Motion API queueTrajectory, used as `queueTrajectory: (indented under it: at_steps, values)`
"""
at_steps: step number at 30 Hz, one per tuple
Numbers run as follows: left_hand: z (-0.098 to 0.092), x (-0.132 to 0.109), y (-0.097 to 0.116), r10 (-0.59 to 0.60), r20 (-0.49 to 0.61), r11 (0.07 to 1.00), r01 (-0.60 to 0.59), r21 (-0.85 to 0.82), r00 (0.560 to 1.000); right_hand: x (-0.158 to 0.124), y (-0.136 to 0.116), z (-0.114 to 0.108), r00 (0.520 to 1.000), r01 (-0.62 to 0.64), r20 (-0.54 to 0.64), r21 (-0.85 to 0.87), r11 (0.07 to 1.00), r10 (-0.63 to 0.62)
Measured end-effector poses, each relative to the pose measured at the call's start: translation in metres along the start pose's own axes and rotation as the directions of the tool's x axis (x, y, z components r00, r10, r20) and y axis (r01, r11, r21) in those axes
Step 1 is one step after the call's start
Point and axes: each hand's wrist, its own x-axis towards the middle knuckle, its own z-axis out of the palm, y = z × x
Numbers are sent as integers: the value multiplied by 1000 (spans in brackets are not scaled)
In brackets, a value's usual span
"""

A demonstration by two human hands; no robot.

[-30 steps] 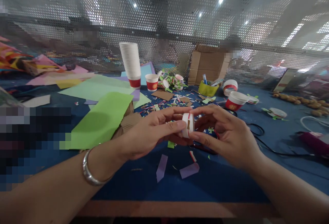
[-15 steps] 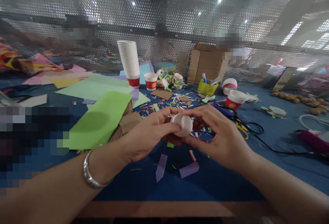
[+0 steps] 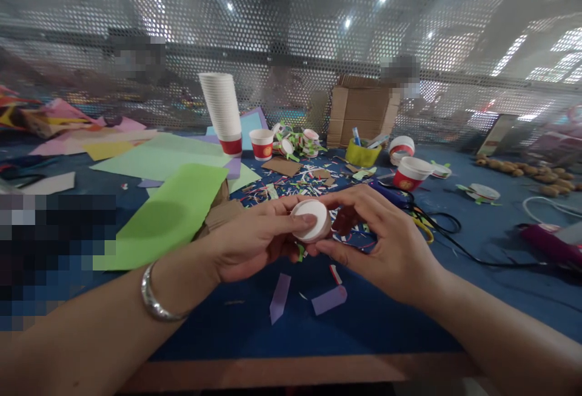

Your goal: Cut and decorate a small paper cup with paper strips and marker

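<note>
Between my two hands is a small round white paper cup piece [image 3: 313, 214], tilted with its flat face toward me. My left hand [image 3: 268, 229] grips it from the left, the thumb lying across the flat face. From the right, my right hand [image 3: 370, 232] pinches its edge, thumb low and fingers behind. Below on the blue cloth lie a pointed purple paper strip [image 3: 279, 299], a rounded purple strip [image 3: 329, 300] and a red-and-white scrap [image 3: 335, 274]. Paper clippings [image 3: 295, 187] are scattered behind my hands.
Green paper [image 3: 168, 220] and cardboard lie left. Behind stand a tall cup stack [image 3: 221, 111], a paper cup [image 3: 261, 144], small paper turtles [image 3: 302, 141], a yellow-green holder [image 3: 362, 153] and a cardboard box [image 3: 359, 111]. Right are another cup [image 3: 410, 174], cables and a purple tool [image 3: 550, 243].
The cup piece has turned so its flat white face shows more, and the left thumb now presses on that face. The whole view has shifted slightly.
</note>
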Motion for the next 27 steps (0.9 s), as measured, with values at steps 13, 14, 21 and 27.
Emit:
queueTrajectory:
  at_steps: [13, 14, 21, 27]
  values:
    - [1, -3, 0, -20, 73, 1000, 20, 3, 997, 0, -2, 1, 1000, 9, -21, 24, 1000, -8]
    - [2, -3, -1, -21, 68, 1000, 21, 6, 997, 0, -2, 1, 1000, 16, -21, 28, 999, -16]
    - [9, -5, -2, -50, -7, 999, 50, 9, 999, -1, -2, 3, 999, 42, 9, 39, 998, -42]
    - [15, -3, -6, -20, -62, 997, 24, 67, 998, -2, -4, 4, 997, 78, 12, 34, 996, -78]
